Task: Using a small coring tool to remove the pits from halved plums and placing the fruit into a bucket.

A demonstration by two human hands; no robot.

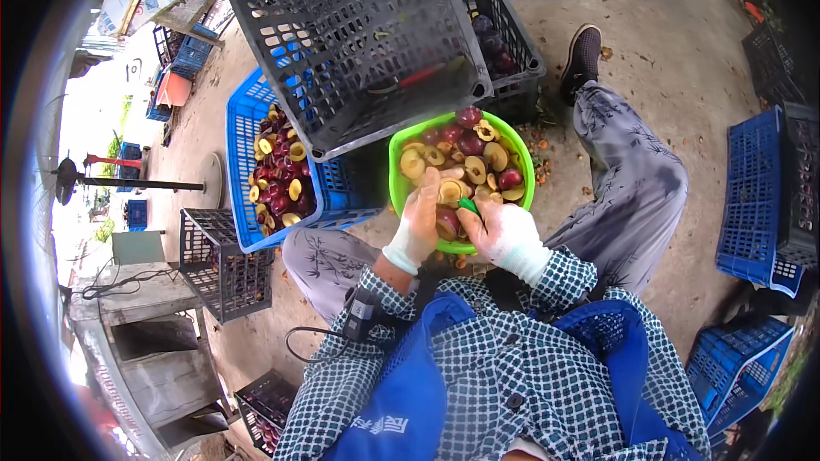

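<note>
Both my hands, in whitish gloves, work over a lime-green basin point(395, 175) of whole and halved plums between my knees. My left hand point(418, 224) is closed around a cut plum point(451, 191), its yellow flesh facing up. Pressed close from the right, my right hand point(506, 235) grips a small green-handled tool point(467, 204); its working end is hidden by the fruit and fingers. Beside the basin on the left, a blue crate point(242, 141) holds many pitted plum halves point(282, 175), red-skinned with yellow insides.
A tilted black crate point(342, 43) rises just beyond the basin, a red-handled item point(418, 77) and leaves in it. Behind it, another black crate point(534, 68) holds dark plums. Blue crates point(752, 196) line the right side. Fruit scraps litter the concrete floor point(564, 166).
</note>
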